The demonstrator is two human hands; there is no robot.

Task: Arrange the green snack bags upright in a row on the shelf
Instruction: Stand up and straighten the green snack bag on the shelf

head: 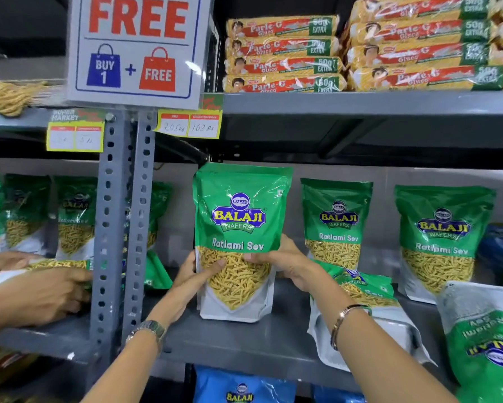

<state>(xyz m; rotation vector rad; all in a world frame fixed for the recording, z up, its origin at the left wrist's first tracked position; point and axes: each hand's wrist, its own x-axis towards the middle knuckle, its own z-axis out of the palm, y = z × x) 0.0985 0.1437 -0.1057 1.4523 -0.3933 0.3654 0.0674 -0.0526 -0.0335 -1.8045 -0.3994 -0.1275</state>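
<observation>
A green Balaji Ratlami Sev bag [238,222] stands upright on the grey shelf [244,344], held from both sides. My left hand [196,274] grips its left edge and my right hand [285,264] grips its right edge at mid height. Two more green bags stand upright to the right, one [336,219] near the middle and one [442,239] further right. Another green bag [366,295] lies flat under my right forearm. An upside-down green bag [483,338] leans at the far right.
A perforated grey post [122,228] divides the shelf. Left of it another person's hands [40,289] hold a bag, with several green bags [75,216] behind. Biscuit packs [282,53] fill the shelf above. A promo sign [136,48] hangs at top. Blue bags [241,385] sit below.
</observation>
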